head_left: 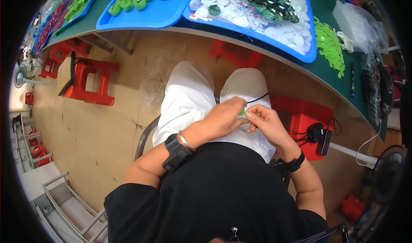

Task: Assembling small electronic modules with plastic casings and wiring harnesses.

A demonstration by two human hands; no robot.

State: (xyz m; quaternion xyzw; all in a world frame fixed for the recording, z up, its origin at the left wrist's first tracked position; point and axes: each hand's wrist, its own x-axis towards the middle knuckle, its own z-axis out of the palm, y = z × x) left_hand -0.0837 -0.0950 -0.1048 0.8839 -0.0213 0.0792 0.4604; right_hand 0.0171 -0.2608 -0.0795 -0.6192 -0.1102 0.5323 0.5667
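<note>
Over my lap, my left hand (224,117) is closed round a small green plastic part (241,111), most of which its fingers cover. My right hand (265,122) meets it from the right, thumb and forefinger pinched together at the part's edge. What sits between those right fingertips is too small to make out. Both hands are above my white trousers (189,88), well short of the table's edge.
On the green table (330,67), a blue tray (141,23) holds green cup-shaped parts. Another blue tray (313,37) carries white discs and wired circuit boards. Flat green pieces (329,45) and a black marker (352,80) lie rightward. Red stools (96,82) stand around.
</note>
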